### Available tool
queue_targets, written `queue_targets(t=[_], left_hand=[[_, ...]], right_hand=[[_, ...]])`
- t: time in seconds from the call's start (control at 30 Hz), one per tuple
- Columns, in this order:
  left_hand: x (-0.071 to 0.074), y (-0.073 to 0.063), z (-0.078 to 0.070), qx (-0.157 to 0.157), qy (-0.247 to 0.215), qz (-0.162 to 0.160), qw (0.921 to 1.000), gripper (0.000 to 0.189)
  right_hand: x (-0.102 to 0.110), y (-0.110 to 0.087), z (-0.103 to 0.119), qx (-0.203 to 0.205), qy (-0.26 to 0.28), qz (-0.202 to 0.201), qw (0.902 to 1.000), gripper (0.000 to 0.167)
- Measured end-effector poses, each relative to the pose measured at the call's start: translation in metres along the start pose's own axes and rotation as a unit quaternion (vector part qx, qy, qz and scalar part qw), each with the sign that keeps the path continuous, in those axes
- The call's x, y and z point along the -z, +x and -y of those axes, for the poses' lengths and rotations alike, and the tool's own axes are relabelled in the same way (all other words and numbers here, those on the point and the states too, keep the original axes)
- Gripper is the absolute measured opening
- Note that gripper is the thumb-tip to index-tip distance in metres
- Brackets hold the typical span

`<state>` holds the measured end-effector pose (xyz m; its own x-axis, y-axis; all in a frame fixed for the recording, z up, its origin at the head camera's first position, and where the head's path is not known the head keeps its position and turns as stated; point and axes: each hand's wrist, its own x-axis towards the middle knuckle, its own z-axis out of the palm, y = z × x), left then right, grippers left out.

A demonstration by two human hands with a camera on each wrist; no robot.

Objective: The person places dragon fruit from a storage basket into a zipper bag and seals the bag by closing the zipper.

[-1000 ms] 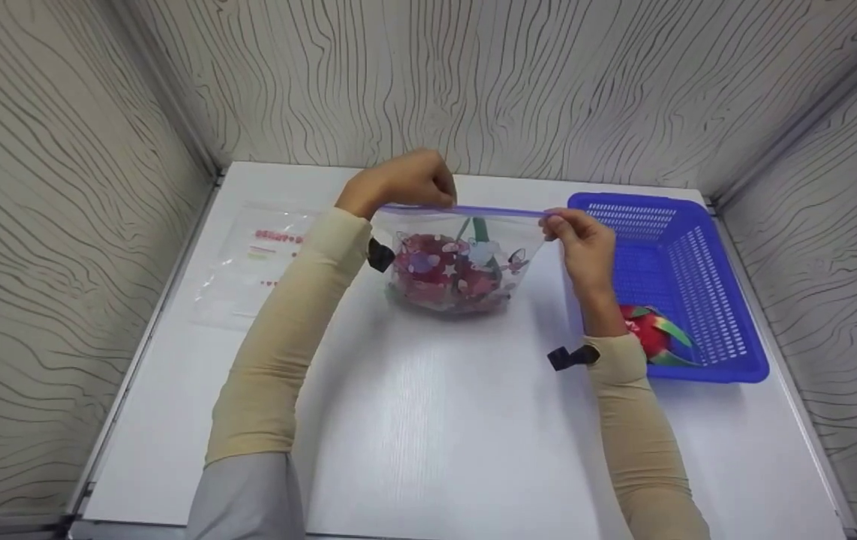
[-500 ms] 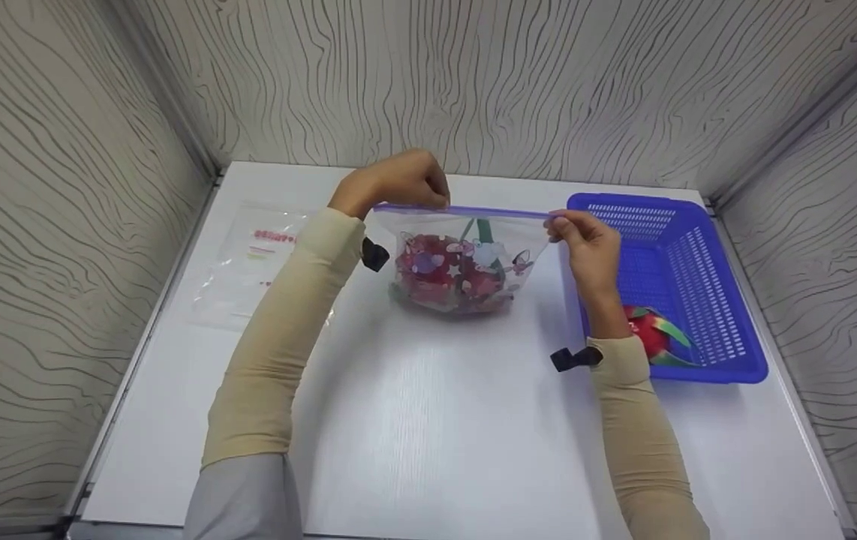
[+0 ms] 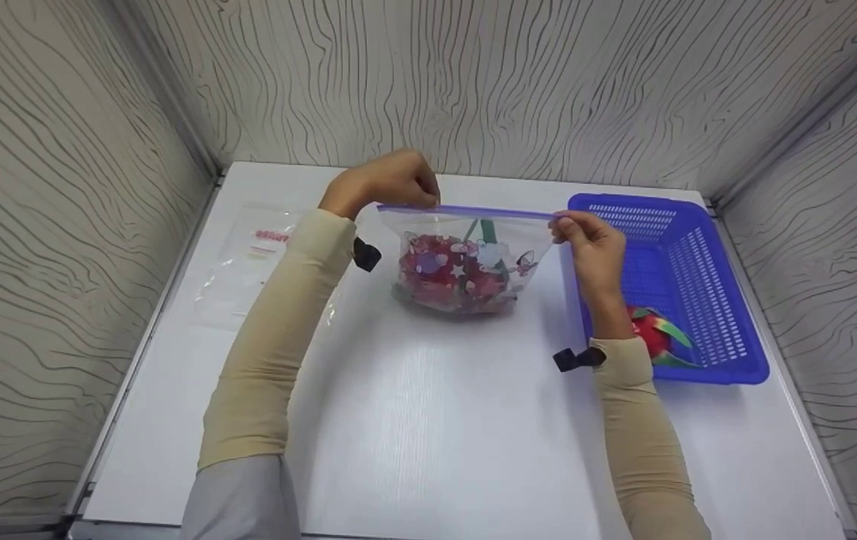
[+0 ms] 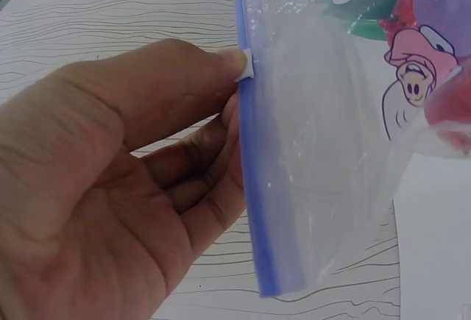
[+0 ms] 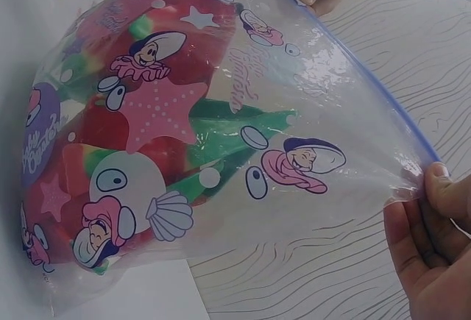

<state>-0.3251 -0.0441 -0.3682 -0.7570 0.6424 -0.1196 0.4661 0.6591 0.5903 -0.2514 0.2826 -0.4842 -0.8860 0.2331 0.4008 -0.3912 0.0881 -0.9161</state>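
Observation:
A clear zip bag [image 3: 458, 277] printed with cartoon shells and stars stands on the table, its blue zip strip stretched between both hands. Inside it are red fruits with green leaf tips, which look like dragon fruit. My left hand [image 3: 391, 180] pinches a small white slider [image 4: 246, 64] on the strip, thumb on top, as the left wrist view shows. With thumb and fingers my right hand [image 3: 595, 251] pinches the right end of the strip. In the right wrist view the fruits [image 5: 103, 114] press against the printed film.
A blue perforated basket [image 3: 744, 330] stands at the right, with a red and green dragon fruit [image 3: 654, 334] inside, partly behind the right forearm. Another clear bag [image 3: 226, 292] with red print lies flat at the left. Wood-patterned walls [image 3: 428, 90] enclose the back and sides.
My left hand has slid a little leftward along the zip strip. The right hand and the bag have shifted slightly to the right.

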Motion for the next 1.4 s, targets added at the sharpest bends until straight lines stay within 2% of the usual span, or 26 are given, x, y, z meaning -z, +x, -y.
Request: queue_targets(t=[0.4,0.73,1.4], left_hand=[[0.004,-0.007,0.011,0.022,-0.001,-0.002,0.9998,0.023],[0.007,-0.013,0.017,0.018,-0.013,-0.007,0.9997,0.021],[0.013,-0.023,0.029,0.035,-0.021,-0.005,0.9991,0.022]], right_hand=[[0.001,0.001,-0.001,0.01,-0.003,0.003,0.9999,0.017],[0.004,0.002,-0.003,0.006,-0.004,-0.004,1.0,0.017],[0.013,0.004,-0.003,0.008,-0.019,-0.019,0.9996,0.018]])
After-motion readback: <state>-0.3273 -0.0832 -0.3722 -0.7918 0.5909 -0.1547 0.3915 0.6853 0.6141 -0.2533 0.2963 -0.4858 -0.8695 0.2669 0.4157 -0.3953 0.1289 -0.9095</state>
